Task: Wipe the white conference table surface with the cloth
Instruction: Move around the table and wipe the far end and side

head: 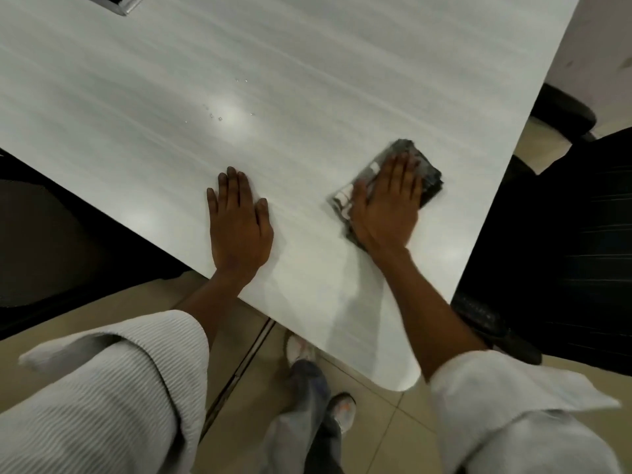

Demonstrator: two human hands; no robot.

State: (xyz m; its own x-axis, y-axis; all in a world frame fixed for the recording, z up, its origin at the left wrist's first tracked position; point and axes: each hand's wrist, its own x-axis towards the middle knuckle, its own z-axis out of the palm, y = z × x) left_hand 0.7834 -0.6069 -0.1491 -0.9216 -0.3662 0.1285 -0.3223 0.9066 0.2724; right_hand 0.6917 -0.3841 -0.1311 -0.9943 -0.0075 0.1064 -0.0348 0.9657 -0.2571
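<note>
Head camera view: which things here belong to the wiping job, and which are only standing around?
For the job: cloth, table, right hand pressing flat on the cloth, left hand flat on the table.

Not part of it: black chair, metal panel set in the table.

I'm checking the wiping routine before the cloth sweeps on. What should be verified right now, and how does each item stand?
1. Right hand flat on the cloth: ok.
2. Cloth lying on the white table, not hanging over the edge: ok.
3. Left hand bracing flat on the table, apart from the cloth: ok.
4. Water droplets further in not yet wiped: not ok.
5. Path from cloth to droplets free of objects: ok.
6. Cloth damp or dry: cannot tell.
</note>
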